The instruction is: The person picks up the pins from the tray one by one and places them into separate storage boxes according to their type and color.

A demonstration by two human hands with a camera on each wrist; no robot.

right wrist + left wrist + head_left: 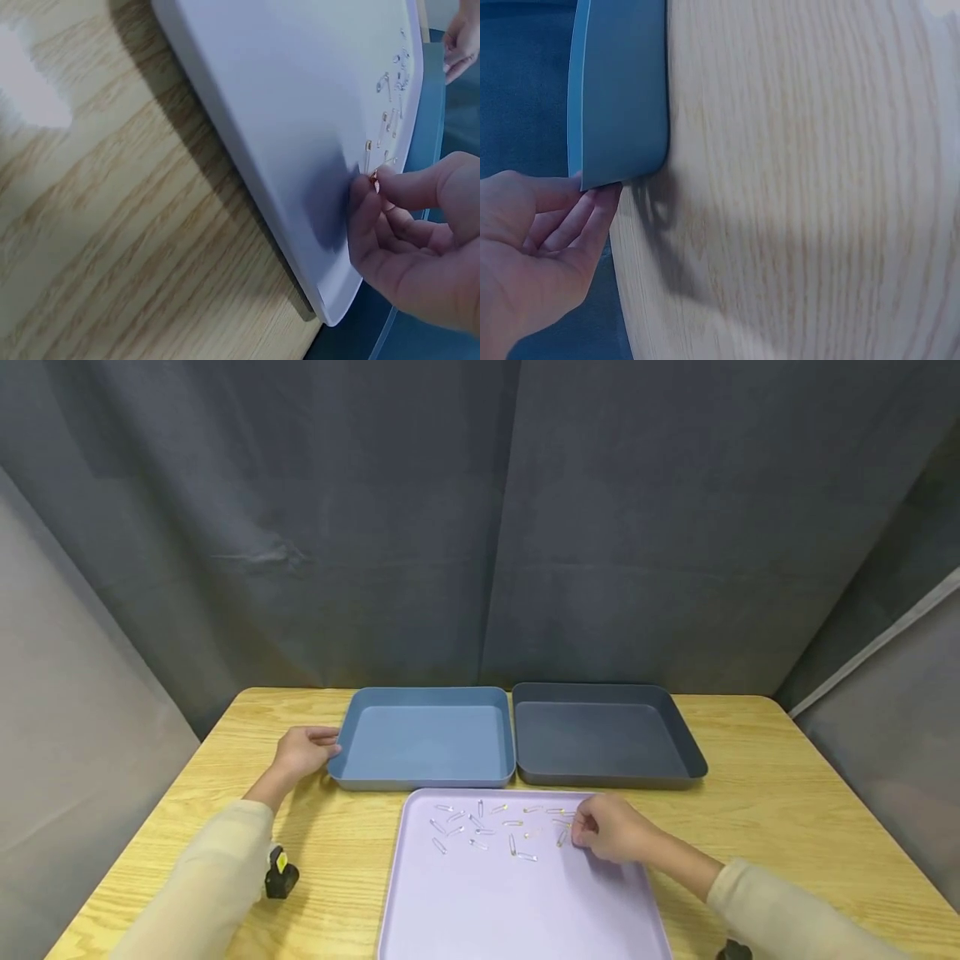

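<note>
Right hand [611, 828]: curled at the far right of the lilac tray [525, 910]; the right wrist view shows thumb and forefinger [365, 206] pinched on a small gold pin [374, 175], its tip just showing between them.
Left hand [303, 750]: fingers fairly straight and relaxed, their tips [592, 206] touching the near left corner of the blue tray [352, 772]; it grips nothing.
Pins [480, 828]: a loose scatter of small safety pins, silver and gold, lying flat across the far part of the lilac tray, mostly just left of the right hand.
Pinched pin, place: at the right end of the scatter, at or just above the tray floor (which of the two I cannot tell).
Handling, as I judge it: very light, stiff wire, thin and slick on smooth plastic, so it will likely skate rather than lift; a fingertip pinch across the two long wires near the middle looks best, clear of the clasp and point.
Dark tray [690, 768]: right of the blue one, side by side, both beyond the lilac tray.
Table [787, 793]: pale wood, carrying all three trays.
</note>
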